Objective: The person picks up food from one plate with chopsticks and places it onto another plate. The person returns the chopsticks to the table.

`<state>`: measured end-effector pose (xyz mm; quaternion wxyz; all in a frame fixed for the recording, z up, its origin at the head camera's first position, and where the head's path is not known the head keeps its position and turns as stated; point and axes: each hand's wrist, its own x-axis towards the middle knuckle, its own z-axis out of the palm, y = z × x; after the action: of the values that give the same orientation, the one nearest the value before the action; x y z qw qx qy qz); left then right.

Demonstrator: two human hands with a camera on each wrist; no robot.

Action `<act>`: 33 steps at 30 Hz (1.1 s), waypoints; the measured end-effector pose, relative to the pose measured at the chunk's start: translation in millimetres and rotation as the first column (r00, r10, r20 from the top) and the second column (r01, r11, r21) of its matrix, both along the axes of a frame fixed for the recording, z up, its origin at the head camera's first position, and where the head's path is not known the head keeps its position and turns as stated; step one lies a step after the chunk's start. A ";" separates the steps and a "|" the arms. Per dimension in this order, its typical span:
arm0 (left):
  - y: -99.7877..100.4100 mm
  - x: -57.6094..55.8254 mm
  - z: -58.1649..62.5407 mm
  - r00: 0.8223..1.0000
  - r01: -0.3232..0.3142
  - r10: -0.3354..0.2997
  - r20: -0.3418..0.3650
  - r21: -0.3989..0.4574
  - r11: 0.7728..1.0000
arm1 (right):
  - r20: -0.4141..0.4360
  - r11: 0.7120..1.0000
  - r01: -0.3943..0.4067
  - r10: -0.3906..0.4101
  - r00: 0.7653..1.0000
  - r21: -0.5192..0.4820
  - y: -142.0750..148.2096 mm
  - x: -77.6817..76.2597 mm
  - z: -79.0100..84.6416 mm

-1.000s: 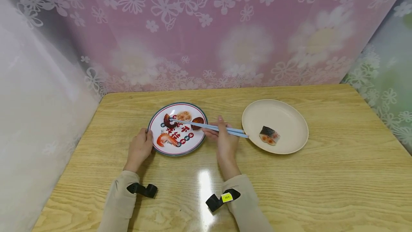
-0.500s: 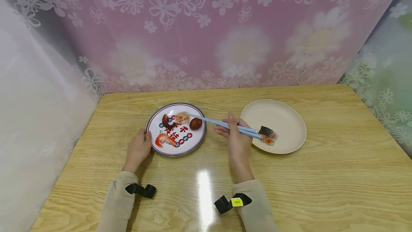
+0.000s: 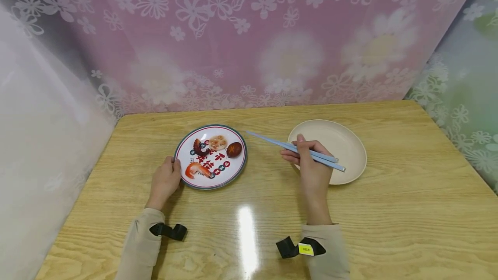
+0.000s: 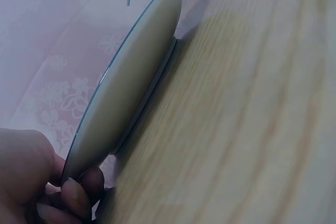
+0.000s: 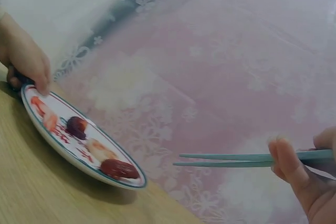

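My left hand (image 3: 165, 182) pinches the near left rim of a white plate (image 3: 229, 176) with a teal edge. In the left wrist view, thumb and fingers grip the rim of the plate (image 4: 121, 87) from both sides. On it lie a shrimp (image 3: 197, 170), an octopus tentacle (image 3: 200, 147), a lotus root slice (image 3: 218, 142) and a shiitake mushroom (image 3: 234, 149). My right hand (image 3: 313, 170) holds pale blue chopsticks (image 3: 268, 139), tips pointing left, nothing between them. This hand overlaps the left part of a beige plate (image 3: 344, 141) and hides the fish piece there.
Both plates stand on a wooden table (image 3: 268, 206), with bare wood between them. A pink flowered cloth (image 3: 241, 68) hangs behind the far edge. Small black wrist cameras (image 3: 288, 247) sit on both sleeves.
My right hand has moved right with the chopsticks, off the white plate and across to the beige plate. My left hand stays on the rim. The food pieces remain on the white plate.
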<state>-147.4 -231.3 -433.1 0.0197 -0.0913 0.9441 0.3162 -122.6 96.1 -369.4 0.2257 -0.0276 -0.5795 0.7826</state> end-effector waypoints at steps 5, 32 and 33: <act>-0.3 0.1 0.1 1.000 0.000 0.000 -0.004 -0.007 1.000 | -0.022 0.992 0.055 -0.053 0.998 0.117 19.4 4.1 7.7; 1.6 -0.1 2.2 1.000 0.002 -0.002 0.015 0.033 0.999 | 0.040 0.886 0.196 -0.234 0.971 0.420 93.0 38.3 42.1; 1.8 -0.1 2.5 1.000 0.002 -0.002 0.016 0.034 0.999 | 0.051 0.864 0.196 -0.247 0.968 0.463 93.4 41.0 43.3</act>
<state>-147.5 -229.5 -430.6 0.0293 -0.0926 0.9386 0.3312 -81.6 189.5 -326.1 0.2826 -0.0827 -0.7507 0.5915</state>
